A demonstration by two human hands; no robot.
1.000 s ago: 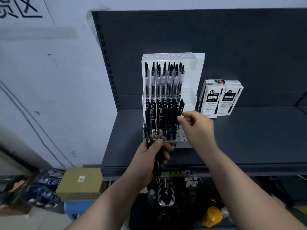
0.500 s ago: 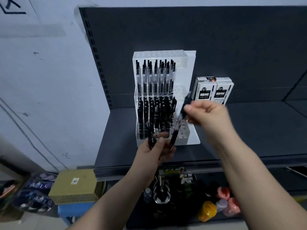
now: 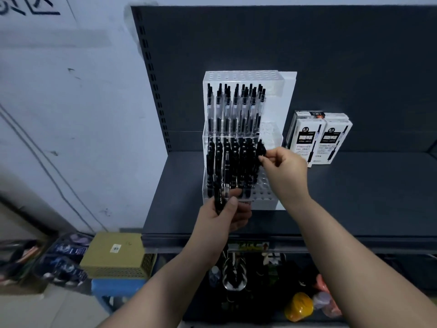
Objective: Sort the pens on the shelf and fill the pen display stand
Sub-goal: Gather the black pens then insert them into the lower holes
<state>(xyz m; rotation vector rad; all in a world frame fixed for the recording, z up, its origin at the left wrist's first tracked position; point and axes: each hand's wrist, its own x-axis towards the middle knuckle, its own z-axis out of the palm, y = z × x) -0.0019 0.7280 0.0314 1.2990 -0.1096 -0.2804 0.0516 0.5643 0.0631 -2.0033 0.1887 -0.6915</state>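
Head view: a white pen display stand (image 3: 286, 91) is set on the dark shelf (image 3: 343, 197), against the back panel (image 3: 331, 55). Its upper tier is filled along the left with clear-barrelled pens (image 3: 234, 112) standing upright, and its lower tier is packed with black pens (image 3: 236, 162); open holes are seen at the right of the front tier. A black pen (image 3: 260, 147) at the right end of the lower row is pinched near its top between the thumb and fingertips of the right hand (image 3: 285, 170). A bunch of black pens (image 3: 218, 197) is gripped in the curled fingers of the left hand (image 3: 223, 218), just in front of the stand's base. Two white pen boxes (image 3: 307, 138) are stood just right of the stand.
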